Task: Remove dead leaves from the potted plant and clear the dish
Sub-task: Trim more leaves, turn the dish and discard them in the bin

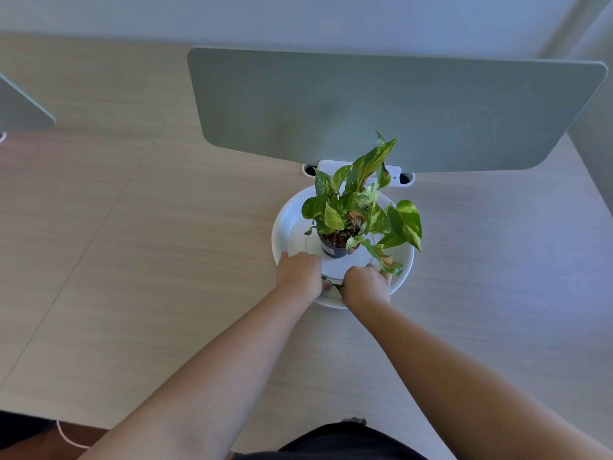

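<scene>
A small potted plant (360,207) with green and yellow leaves, some brown at the tips, stands in a dark pot (335,249) on a round white dish (288,220). My left hand (298,272) rests on the dish's near left rim with its fingers curled. My right hand (366,285) is over the near rim, fingers closed near a drooping brown-tipped leaf (389,263). A thin green stem piece (331,283) shows between the two hands; both hands appear to pinch it.
A grey-green divider panel (398,107) stands upright right behind the dish, on a white bracket (326,166). The light wooden table (149,260) spreads to the left and right. Another panel's corner (20,104) sits at far left.
</scene>
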Motion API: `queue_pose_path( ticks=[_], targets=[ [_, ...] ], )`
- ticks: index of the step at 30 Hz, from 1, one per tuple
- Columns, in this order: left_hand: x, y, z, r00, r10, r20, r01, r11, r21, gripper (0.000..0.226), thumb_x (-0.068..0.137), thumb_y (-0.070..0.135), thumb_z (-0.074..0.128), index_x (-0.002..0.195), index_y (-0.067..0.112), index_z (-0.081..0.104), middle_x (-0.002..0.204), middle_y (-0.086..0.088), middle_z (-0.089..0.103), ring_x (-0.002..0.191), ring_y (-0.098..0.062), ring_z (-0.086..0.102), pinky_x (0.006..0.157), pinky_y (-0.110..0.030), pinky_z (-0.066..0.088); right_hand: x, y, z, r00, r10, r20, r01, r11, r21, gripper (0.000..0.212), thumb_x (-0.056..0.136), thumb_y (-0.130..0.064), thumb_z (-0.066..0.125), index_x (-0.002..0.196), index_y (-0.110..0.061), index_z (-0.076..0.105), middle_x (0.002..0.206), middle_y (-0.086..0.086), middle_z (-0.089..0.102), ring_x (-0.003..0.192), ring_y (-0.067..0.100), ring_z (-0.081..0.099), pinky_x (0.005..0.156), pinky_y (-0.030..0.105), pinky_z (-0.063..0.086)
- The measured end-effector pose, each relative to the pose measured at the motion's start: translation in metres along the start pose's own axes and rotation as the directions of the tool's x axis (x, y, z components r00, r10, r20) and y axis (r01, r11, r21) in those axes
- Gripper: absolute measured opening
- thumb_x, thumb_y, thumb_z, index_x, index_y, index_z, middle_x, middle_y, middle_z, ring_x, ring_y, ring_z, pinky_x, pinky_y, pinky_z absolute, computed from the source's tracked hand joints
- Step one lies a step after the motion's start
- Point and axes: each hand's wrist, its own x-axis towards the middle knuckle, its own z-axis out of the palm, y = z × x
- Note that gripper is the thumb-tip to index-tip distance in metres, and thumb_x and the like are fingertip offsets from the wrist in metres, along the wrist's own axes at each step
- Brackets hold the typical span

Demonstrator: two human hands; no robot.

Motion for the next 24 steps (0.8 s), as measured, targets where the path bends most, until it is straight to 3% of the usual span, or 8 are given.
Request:
queue_pose_path(
  ticks=[2, 5, 7, 12, 15, 18, 21, 24],
  targets=[
    [-0.001, 0.006, -0.001, 1.000, -0.012, -0.022, 0.012, 1.000, 0.026, 0.037, 0.084, 0.053, 0.063, 0.087, 0.017, 0.060, 0.084, -0.002, 0.059, 0.090, -0.026, 0.060, 0.091, -0.035, 0.036, 0.004, 0.003, 0.002, 0.999, 0.028, 0.016, -0.028, 0.999, 0.028, 0.012, 0.082, -0.012, 0.055, 0.085, -0.016, 0.066, 0.059, -0.003, 0.039, 0.092, 0.029, 0.060, 0.104, 0.043, 0.029],
    [0.000, 0.007, -0.003, 0.999, 0.029, -0.018, -0.027, 0.997, 0.066, 0.014, 0.091, 0.026, 0.059, 0.097, 0.014, 0.062, 0.098, -0.006, 0.063, 0.097, -0.028, 0.060, 0.086, -0.033, 0.038, 0.014, 0.016, 0.006, 0.994, 0.091, 0.061, -0.100, 0.979, 0.179, 0.018, 0.083, -0.016, 0.052, 0.090, -0.013, 0.068, 0.069, 0.002, 0.054, 0.090, 0.029, 0.060, 0.085, 0.035, 0.044],
    [0.001, 0.002, -0.006, 0.999, 0.035, 0.017, -0.036, 0.997, 0.065, 0.016, 0.090, 0.012, 0.053, 0.102, 0.010, 0.063, 0.103, -0.008, 0.062, 0.099, -0.029, 0.059, 0.082, -0.032, 0.039, 0.019, 0.029, 0.000, 0.987, 0.150, 0.056, -0.160, 0.935, 0.316, 0.022, 0.084, -0.025, 0.051, 0.097, -0.016, 0.067, 0.089, 0.003, 0.064, 0.090, 0.024, 0.056, 0.076, 0.024, 0.033],
    [0.006, -0.009, -0.009, 0.992, 0.031, 0.121, -0.030, 0.999, -0.013, 0.025, 0.081, 0.003, 0.055, 0.099, 0.011, 0.070, 0.105, -0.009, 0.063, 0.089, -0.029, 0.064, 0.078, -0.034, 0.054, 0.021, 0.052, -0.023, 0.984, 0.174, -0.035, -0.160, 0.955, 0.249, 0.017, 0.079, -0.022, 0.052, 0.086, -0.022, 0.067, 0.085, -0.004, 0.067, 0.082, 0.017, 0.048, 0.077, 0.032, 0.014],
    [0.005, -0.007, -0.011, 0.993, 0.059, 0.106, -0.056, 0.998, -0.037, 0.015, 0.082, 0.016, 0.061, 0.091, 0.007, 0.070, 0.086, -0.008, 0.062, 0.085, -0.031, 0.066, 0.062, -0.030, 0.046, 0.017, 0.046, -0.025, 0.991, 0.104, 0.085, -0.110, 0.991, 0.070, 0.020, 0.082, -0.028, 0.050, 0.092, -0.025, 0.067, 0.089, -0.007, 0.062, 0.092, 0.016, 0.048, 0.080, 0.035, 0.019],
    [0.004, -0.002, -0.011, 0.992, 0.059, 0.107, -0.057, 0.998, -0.026, 0.030, 0.076, 0.037, 0.071, 0.083, 0.008, 0.065, 0.085, -0.011, 0.062, 0.086, -0.030, 0.065, 0.061, -0.029, 0.041, 0.012, 0.032, -0.021, 0.972, 0.050, 0.232, -0.063, 0.997, 0.052, 0.018, 0.086, -0.031, 0.056, 0.100, -0.025, 0.065, 0.097, -0.002, 0.057, 0.104, 0.023, 0.049, 0.101, 0.044, 0.033],
    [0.004, 0.002, -0.011, 0.993, 0.055, 0.108, -0.057, 0.998, 0.013, 0.033, 0.075, 0.037, 0.075, 0.088, 0.009, 0.062, 0.091, -0.009, 0.058, 0.086, -0.028, 0.064, 0.063, -0.030, 0.043, 0.015, 0.022, -0.015, 0.963, 0.081, 0.256, -0.111, 0.988, 0.108, 0.035, 0.078, -0.032, 0.063, 0.109, -0.017, 0.068, 0.104, 0.003, 0.067, 0.095, 0.022, 0.062, 0.084, 0.035, 0.049],
    [0.006, 0.003, -0.011, 0.992, 0.046, 0.113, -0.049, 0.999, 0.021, 0.020, 0.079, 0.019, 0.071, 0.093, 0.006, 0.065, 0.099, -0.011, 0.063, 0.087, -0.029, 0.064, 0.063, -0.030, 0.045, 0.024, 0.015, -0.010, 0.956, 0.088, 0.280, -0.108, 0.992, 0.059, 0.034, 0.095, -0.020, 0.053, 0.123, -0.003, 0.059, 0.082, 0.008, 0.049, 0.083, 0.021, 0.051, 0.072, 0.026, 0.049]
  ],
)
